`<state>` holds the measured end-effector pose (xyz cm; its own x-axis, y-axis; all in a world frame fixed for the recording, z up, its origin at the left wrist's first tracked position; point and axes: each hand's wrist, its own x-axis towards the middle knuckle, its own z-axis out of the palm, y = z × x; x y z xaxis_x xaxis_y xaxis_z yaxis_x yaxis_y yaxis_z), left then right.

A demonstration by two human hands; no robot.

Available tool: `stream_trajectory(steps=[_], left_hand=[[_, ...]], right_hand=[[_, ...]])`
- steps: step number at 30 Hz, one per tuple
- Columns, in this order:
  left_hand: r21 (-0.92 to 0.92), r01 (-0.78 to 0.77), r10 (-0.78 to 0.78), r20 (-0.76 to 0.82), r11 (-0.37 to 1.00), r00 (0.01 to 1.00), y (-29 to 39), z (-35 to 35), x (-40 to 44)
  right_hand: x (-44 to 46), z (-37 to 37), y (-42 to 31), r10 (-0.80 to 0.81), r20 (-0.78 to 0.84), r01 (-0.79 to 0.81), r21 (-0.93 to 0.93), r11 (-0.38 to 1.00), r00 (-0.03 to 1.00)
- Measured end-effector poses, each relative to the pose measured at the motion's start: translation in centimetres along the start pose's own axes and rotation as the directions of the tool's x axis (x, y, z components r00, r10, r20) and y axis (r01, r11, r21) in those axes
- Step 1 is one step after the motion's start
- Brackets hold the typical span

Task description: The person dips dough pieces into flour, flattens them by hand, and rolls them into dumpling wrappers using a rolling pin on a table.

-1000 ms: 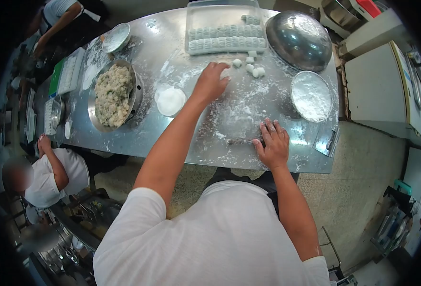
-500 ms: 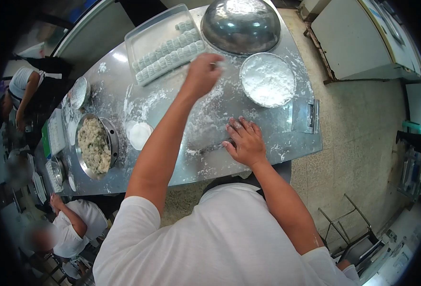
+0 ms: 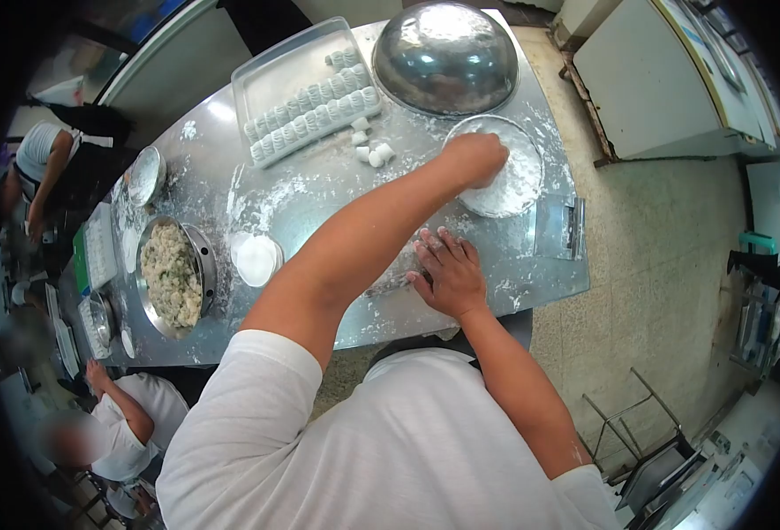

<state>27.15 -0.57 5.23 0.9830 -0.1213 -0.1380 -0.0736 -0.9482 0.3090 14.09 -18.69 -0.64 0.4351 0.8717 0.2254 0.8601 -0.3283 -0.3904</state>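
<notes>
My left hand [image 3: 478, 161] is inside the rim of a round bowl of white flour [image 3: 515, 184]. Its fingers curl down toward the flour; their tips are hidden, and I cannot make out anything in them. My right hand [image 3: 450, 272] lies palm down on the floury steel table [image 3: 363, 331], fingers spread, below the bowl. Several small white dough pieces [image 3: 375, 154] sit loose on the table, left of the bowl. Close to my left forearm is a stack of round white dough wrappers [image 3: 257, 260].
A clear plastic tray [image 3: 277, 86] holds rows of white dough pieces. Behind the flour bowl stands an upturned metal bowl [image 3: 445, 57]. At left are a metal bowl of filling [image 3: 172, 276] and a small floury bowl [image 3: 146, 176]. Other people [image 3: 138, 411] work at the left.
My left hand has moved right, from beside the tray to the flour bowl. The loose dough pieces now show where the hand was. My right hand stays nearly in place.
</notes>
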Motion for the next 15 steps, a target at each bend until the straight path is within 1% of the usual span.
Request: stream_trajectory(steps=[1,2,3,5,6,7,8,9,10,11,12,13,14,15], left_hand=[[0.000,0.011,-0.011,0.021,1.000,1.000,0.5,-0.2,-0.4],[-0.091,0.001,-0.006,-0.052,0.996,0.999,1.1,-0.4,-0.9],[-0.091,0.006,-0.011,-0.055,0.996,0.998,1.5,0.0,-1.1],[-0.267,0.027,-0.077,-0.179,0.963,0.981,2.5,0.7,-1.8],[-0.104,0.020,-0.033,-0.128,0.994,0.991,1.8,2.0,-1.8],[-0.103,0.031,-0.046,-0.148,0.994,0.988,1.7,1.9,-2.0],[-0.100,0.072,-0.089,-0.175,0.992,0.981,2.0,1.9,-2.1],[-0.098,0.112,-0.129,-0.199,0.989,0.971,2.2,2.2,-2.1],[-0.107,0.119,-0.139,-0.206,0.987,0.969,2.4,2.7,-2.2],[-0.229,0.025,-0.101,-0.329,0.973,0.939,2.4,3.0,-2.4],[-0.326,-0.084,-0.079,-0.456,0.942,0.887,2.2,3.2,-2.5],[-0.328,-0.072,-0.095,-0.466,0.942,0.880,2.2,3.3,-2.6],[-0.287,-0.001,-0.105,-0.355,0.958,0.929,2.2,3.5,-2.7],[-0.238,0.065,-0.123,-0.240,0.969,0.963,2.2,3.0,-2.9]], right_hand=[[0.1,-0.1,0.0,0.007,0.007,-0.007,-0.006,1.000,1.000],[0.2,-0.2,0.1,0.000,0.006,0.000,-0.009,1.000,1.000],[0.1,-0.2,0.1,0.010,0.033,-0.009,-0.029,1.000,0.999],[-0.2,-0.1,-0.3,0.007,0.071,-0.004,-0.044,0.999,0.997],[-0.2,0.1,-0.3,0.000,0.057,0.002,-0.041,0.999,0.998],[0.2,0.0,-0.1,-0.010,0.037,0.012,-0.043,0.999,0.999],[0.4,-0.1,0.1,-0.027,0.039,0.029,-0.054,0.998,0.999],[0.4,-0.2,0.1,-0.007,0.075,0.012,-0.076,0.997,0.997],[0.2,-0.2,-0.1,0.016,0.117,-0.005,-0.094,0.996,0.993],[0.0,-0.1,-0.2,0.004,0.127,0.009,-0.096,0.995,0.992],[0.1,0.0,-0.1,-0.003,0.106,0.013,-0.097,0.995,0.994],[0.1,0.1,0.1,-0.012,0.087,0.020,-0.098,0.995,0.996],[-0.2,0.2,0.0,-0.034,0.100,0.044,-0.099,0.994,0.994],[-0.1,0.0,-0.1,-0.012,0.122,0.026,-0.115,0.993,0.992]])
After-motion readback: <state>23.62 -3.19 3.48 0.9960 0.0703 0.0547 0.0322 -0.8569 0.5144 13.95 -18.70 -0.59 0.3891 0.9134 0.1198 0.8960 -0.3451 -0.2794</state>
